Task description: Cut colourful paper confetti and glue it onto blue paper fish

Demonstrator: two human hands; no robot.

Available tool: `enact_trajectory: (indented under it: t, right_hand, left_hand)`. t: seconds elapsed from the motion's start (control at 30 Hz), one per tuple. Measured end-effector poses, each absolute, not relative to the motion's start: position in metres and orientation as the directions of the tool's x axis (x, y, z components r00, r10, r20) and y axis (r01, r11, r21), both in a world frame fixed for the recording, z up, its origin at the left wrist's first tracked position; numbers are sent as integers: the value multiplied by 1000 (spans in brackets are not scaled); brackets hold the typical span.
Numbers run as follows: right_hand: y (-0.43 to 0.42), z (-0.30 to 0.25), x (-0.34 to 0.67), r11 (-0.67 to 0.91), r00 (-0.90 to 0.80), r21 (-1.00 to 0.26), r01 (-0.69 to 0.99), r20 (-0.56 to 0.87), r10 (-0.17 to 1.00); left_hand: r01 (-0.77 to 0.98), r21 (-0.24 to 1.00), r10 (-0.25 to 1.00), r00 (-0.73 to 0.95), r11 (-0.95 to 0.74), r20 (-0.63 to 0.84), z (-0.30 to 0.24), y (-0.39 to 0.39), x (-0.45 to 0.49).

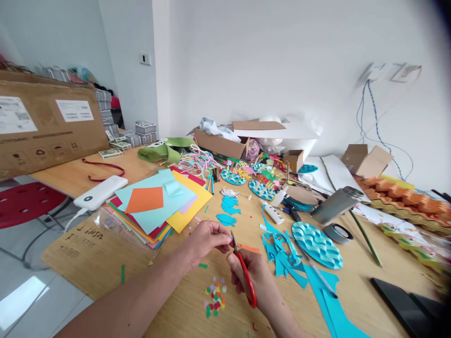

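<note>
While the right hand (259,277) grips the red-handled scissors (245,272) above the worktop (176,300), their blades (235,242) slant forward-left to just beside the left hand (206,241), whose fingers pinch together, on what I cannot tell

Plain pale walls (264,61) rise behind the wooden table (183,319), with a switch (144,59) at left and sockets (373,72) at right. A red stool (28,202) stands beside it on pale floor tiles (59,295), where bright light (21,303) reflects.

I see room on tbl (294,312) btwn R hand (260,270) & blue scraps (326,305); past 'em, wavy disc (317,244) & flask (334,205) block.
</note>
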State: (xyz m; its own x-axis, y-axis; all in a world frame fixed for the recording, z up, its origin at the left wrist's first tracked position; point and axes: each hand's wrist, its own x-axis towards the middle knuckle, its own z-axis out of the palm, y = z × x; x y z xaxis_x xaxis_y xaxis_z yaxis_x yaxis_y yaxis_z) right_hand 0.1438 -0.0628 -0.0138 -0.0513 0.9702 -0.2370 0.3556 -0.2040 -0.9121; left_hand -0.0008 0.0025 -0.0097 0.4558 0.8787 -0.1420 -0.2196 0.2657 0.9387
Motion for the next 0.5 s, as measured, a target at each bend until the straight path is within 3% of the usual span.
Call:
enact_trajectory:
  t: [0.5]
  right_hand:
    - [-64,-12,144,-205,-42,-908,365,-236,971]
  left_hand:
    - [-268,910,868,469,315,-162,-9,3,-2]
